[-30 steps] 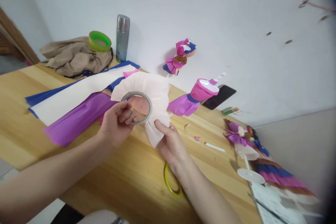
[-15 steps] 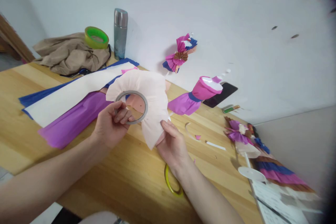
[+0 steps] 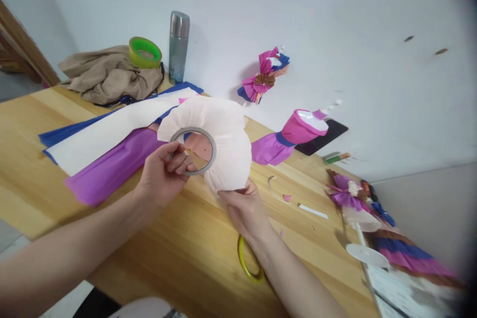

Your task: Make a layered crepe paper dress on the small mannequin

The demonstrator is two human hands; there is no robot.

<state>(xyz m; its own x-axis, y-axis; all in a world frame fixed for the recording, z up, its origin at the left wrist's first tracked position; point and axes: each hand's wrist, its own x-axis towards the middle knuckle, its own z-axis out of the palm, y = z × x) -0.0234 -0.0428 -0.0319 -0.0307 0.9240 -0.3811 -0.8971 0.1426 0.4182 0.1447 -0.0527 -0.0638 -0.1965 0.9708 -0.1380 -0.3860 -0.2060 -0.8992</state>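
Observation:
My left hand [image 3: 167, 169] is closed on a grey ring [image 3: 212, 151] that looks like a tape roll, its fingers curled over the near rim. Pale pink crepe paper [image 3: 229, 134] fans out in gathers around the ring's far and right sides. Below the paper's lower right edge, my right hand [image 3: 244, 206] pinches that edge between thumb and fingers. Both hands hold the piece above the wooden table [image 3: 179, 248]. A yellow tape roll [image 3: 244, 263] lies partly hidden under my right forearm.
Purple crepe paper [image 3: 108, 171] and a white strip [image 3: 93, 139] lie at left. Behind stand a thermos [image 3: 179, 49] and green tape [image 3: 145, 53] on brown cloth [image 3: 108, 77]. Paper-dressed figures [image 3: 303, 126] stand right, near a phone [image 3: 328, 136] and paper scraps [image 3: 313, 211].
My right hand has shifted its grip along the paper's lower edge; the pointed hanging corner is now folded up and rounded. The whole view has slid slightly, so things appear further right.

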